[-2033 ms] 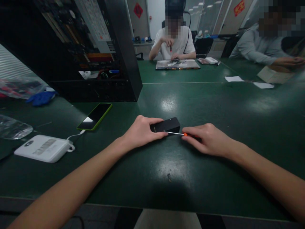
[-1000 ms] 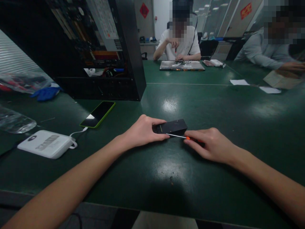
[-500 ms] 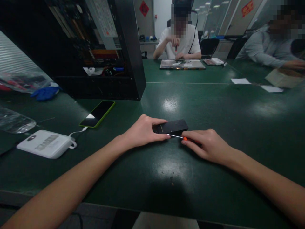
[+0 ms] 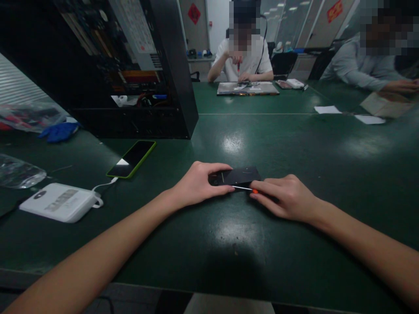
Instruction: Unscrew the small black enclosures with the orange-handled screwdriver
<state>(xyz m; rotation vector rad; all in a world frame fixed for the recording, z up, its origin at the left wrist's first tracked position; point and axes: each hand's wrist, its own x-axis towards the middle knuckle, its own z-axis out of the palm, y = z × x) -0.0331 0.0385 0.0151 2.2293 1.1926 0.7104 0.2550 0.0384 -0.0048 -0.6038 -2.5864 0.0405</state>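
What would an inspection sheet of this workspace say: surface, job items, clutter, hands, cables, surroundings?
Surface: glossy green table, small mark near front.
Job items: black rectangular block; orange and metal screwdriver.
Clutter: black phone in green case; white plastic power bank; crumpled blue item.
Hands: left hand grips block; right hand grips screwdriver, tip hard to make out.
Cables: white cable from phone to power bank.
Surroundings: tall black computer case; person in white shirt; person in pale sleeves.

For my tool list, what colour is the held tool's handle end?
The handle end is orange in the head view.
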